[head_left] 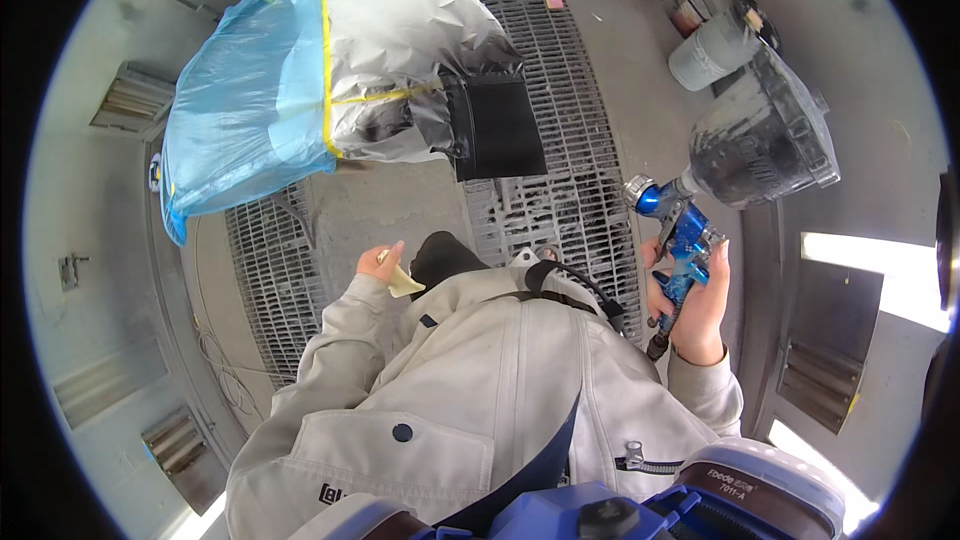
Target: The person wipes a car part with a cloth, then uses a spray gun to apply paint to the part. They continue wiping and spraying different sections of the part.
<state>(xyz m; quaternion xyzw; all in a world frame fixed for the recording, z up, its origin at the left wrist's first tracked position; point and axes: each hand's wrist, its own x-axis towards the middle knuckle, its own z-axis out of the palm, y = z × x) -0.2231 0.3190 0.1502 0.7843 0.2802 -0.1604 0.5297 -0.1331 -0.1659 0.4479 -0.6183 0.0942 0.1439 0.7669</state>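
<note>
- Gripping: right hand (697, 312) is closing round the handle of a blue spray gun (676, 238), whose grey cup (765, 145) is tilting up and away to the person's right.
- Pinching: left hand (380, 263) is holding a small pale cloth (404, 285) between fingers and thumb, just in front of the chest.
- Standing ahead: a part wrapped in blue and clear masking film (300, 80), edged with yellow tape (325, 60), is leaving a dark panel (495, 128) exposed above the floor grating (570, 170).
- Risking: the heavy cup is likely pulling the gun sideways in a one-handed grip, so it may be dipping or dripping.
- Risking: the loose film is lying just beside the dark panel and may be lifting onto it.
- Risking: the hose (580, 285) crossing the jacket may be snagging.
</note>
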